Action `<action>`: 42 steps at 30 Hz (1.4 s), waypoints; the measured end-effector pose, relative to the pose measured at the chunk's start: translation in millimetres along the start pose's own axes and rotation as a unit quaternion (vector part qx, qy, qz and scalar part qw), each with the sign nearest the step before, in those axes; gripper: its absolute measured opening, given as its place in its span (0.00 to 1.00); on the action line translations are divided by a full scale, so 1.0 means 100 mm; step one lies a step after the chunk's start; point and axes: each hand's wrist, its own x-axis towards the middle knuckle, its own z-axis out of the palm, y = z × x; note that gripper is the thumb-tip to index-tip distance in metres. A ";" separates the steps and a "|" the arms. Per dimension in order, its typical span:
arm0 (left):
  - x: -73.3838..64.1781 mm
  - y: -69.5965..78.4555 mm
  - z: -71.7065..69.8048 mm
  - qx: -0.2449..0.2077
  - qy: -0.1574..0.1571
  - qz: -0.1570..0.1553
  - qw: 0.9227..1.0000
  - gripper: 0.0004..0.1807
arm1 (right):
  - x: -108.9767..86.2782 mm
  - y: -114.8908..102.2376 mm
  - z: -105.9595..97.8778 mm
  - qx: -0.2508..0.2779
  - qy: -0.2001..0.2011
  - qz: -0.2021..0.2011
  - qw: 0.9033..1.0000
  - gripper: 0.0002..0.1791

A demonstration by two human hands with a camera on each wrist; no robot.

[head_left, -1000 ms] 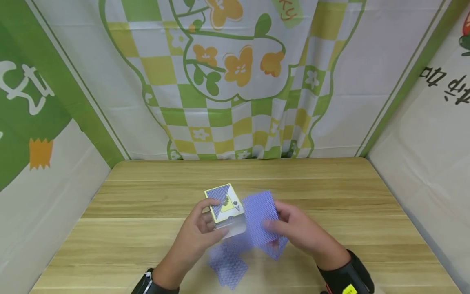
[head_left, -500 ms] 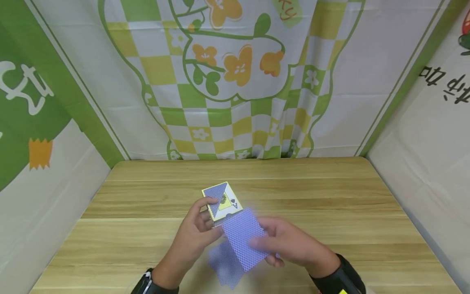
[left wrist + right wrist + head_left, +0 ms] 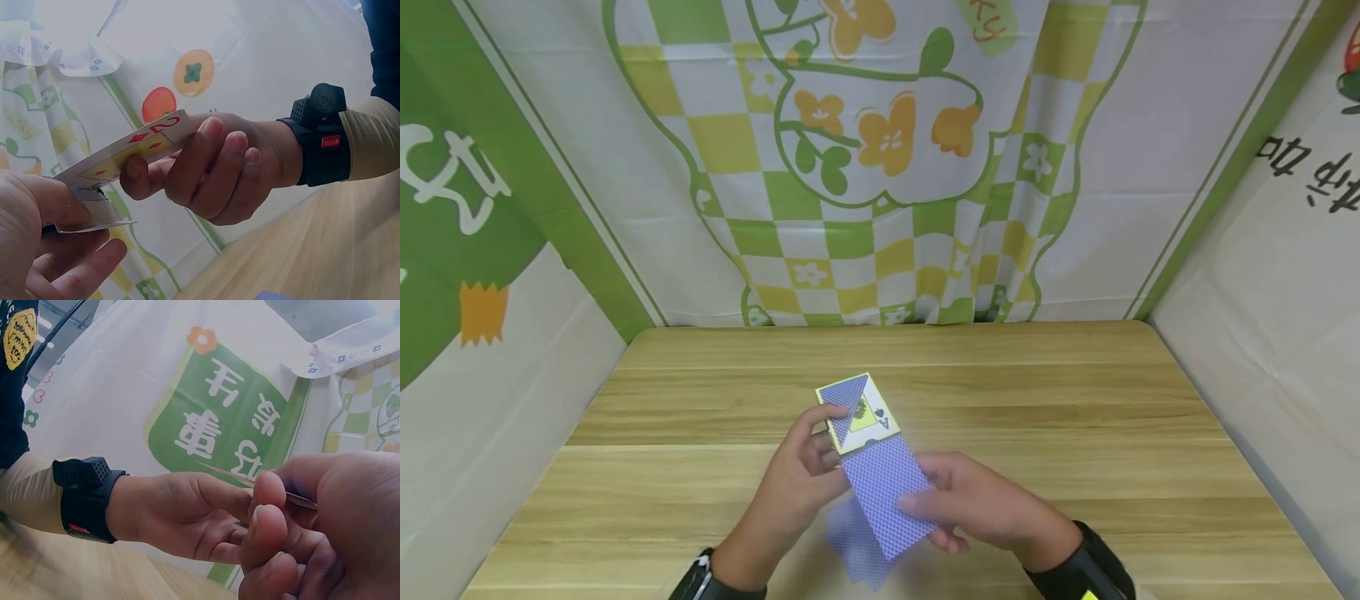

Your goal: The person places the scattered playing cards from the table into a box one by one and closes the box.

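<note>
My left hand grips a card box with an ace printed on it, its mouth towards me. In my right hand, a blue-backed playing card is pinched between thumb and fingers; I cannot tell if more lie under it. The card's far end meets the box mouth. From the left wrist view, the card's face shows a red 2 and diamonds, just above the box's flap. Only a thin card edge appears in the right wrist view. Below the hands, more blue-backed cards lie on the table, partly hidden.
The wooden table runs back to a patterned curtain. Fabric walls close in the left and right sides. A black strap with a device is worn on the right wrist.
My right hand has swung left and nearer, bringing the card from beside the box to its mouth. The left hand has shifted only slightly. The cards below stay put.
</note>
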 end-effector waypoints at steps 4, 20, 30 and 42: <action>0.00 -0.01 0.01 0.000 -0.002 -0.001 1.000 0.39 | 0.01 0.02 0.00 0.011 0.004 -0.005 1.000 0.16; -0.01 -0.03 0.04 0.001 -0.010 0.003 1.000 0.39 | 0.01 -0.02 0.03 0.014 0.094 0.000 0.995 0.22; -0.02 -0.07 0.06 -0.009 -0.055 -0.028 0.998 0.34 | 0.08 0.03 0.03 -0.095 0.269 0.071 0.956 0.15; -0.02 -0.06 0.06 0.000 -0.057 -0.025 0.998 0.35 | 0.08 0.02 0.02 -0.107 0.255 0.063 0.959 0.17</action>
